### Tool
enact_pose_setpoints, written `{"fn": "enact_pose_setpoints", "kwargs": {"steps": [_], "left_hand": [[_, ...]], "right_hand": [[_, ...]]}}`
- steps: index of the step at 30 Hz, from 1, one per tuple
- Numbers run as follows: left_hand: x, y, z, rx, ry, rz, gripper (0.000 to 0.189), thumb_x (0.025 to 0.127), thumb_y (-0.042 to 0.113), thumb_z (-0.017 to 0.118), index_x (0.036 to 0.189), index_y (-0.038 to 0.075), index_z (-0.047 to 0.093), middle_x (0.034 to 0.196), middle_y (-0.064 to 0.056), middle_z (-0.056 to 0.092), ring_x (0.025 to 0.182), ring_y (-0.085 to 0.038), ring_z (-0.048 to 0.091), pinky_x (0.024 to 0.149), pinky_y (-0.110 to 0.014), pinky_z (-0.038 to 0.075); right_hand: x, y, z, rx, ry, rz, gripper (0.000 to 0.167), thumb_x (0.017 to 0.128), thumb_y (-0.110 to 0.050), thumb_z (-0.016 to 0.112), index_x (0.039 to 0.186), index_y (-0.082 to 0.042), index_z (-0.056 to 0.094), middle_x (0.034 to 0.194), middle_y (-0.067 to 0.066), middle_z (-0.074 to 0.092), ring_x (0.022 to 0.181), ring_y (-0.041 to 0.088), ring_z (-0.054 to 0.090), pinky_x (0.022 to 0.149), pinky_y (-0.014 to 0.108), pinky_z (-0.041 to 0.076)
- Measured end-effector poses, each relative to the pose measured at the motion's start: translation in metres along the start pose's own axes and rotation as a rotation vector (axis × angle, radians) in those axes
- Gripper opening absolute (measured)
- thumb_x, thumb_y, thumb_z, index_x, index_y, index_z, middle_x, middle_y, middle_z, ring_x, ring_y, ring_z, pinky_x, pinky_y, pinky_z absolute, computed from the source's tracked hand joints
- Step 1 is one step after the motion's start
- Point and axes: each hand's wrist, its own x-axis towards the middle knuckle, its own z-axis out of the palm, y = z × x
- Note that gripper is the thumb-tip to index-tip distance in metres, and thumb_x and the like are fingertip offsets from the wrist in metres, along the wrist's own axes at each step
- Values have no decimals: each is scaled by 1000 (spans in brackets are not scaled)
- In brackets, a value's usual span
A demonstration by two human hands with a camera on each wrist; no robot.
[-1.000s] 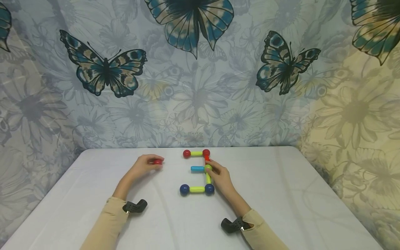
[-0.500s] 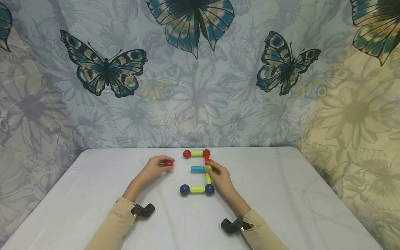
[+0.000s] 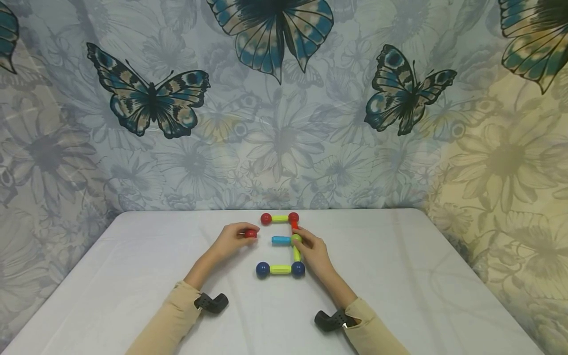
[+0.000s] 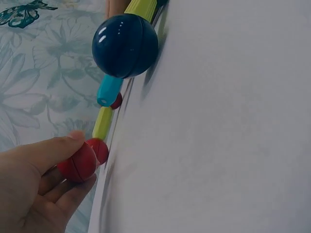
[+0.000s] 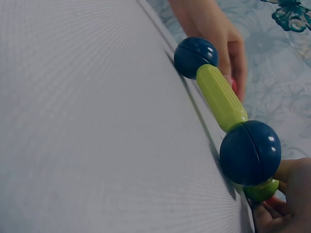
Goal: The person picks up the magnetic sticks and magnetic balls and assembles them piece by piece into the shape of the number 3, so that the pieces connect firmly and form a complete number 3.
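My left hand (image 3: 228, 242) pinches a loose red ball (image 4: 77, 165) between thumb and fingers, just left of a light blue rod (image 3: 281, 240). That rod sticks out leftward from a green ball (image 3: 296, 239), which my right hand (image 3: 317, 252) grips. The green ball is the middle of an E-like figure, open to the left, made of toy rods and balls. A red rod (image 3: 295, 225) runs from it to the far corner's red ball (image 3: 293, 217). A yellow-green rod (image 3: 297, 254) leads to the near corner's dark blue ball (image 5: 250, 153), partly hidden by fingers.
The figure's far arm is a yellow-green rod (image 3: 280, 218) ending in a red ball (image 3: 266, 218). Its near arm, another yellow-green rod (image 5: 221, 94), ends in a dark blue ball (image 3: 263, 269). A white-covered table (image 3: 377, 276) lies below, against a butterfly-print backdrop (image 3: 284, 148).
My left hand has moved rightward with the red ball, close to the light blue rod's free end. The right hand and the figure have stayed in place.
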Motion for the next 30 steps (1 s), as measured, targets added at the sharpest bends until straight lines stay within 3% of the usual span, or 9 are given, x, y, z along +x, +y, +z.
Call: {"fn": "enact_pose_setpoints", "kwargs": {"steps": [13,27,30], "left_hand": [[3,2,19,-67,16,29,32,85,6,74,116,4,69,118,-15,69,109,-27,66,94,-29,55],[2,10,33,-46,18,26,31,85,5,73,116,2,68,117,-17,69,113,-30,65,94,-30,55],[3,8,36,-44,22,26,31,85,4,73,116,2,68,117,-17,69,113,-29,64,94,-30,55]], "right_hand": [[1,3,0,6,8,36,35,93,-13,66,127,-7,64,146,9,52,140,27,44,111,34,40],[2,3,0,6,3,-1,35,93,-12,65,127,-4,63,146,13,51,139,31,45,111,37,41],[-2,-7,-1,11,-8,-5,35,94,-9,63,128,1,61,146,18,50,139,35,44,111,40,40]]}}
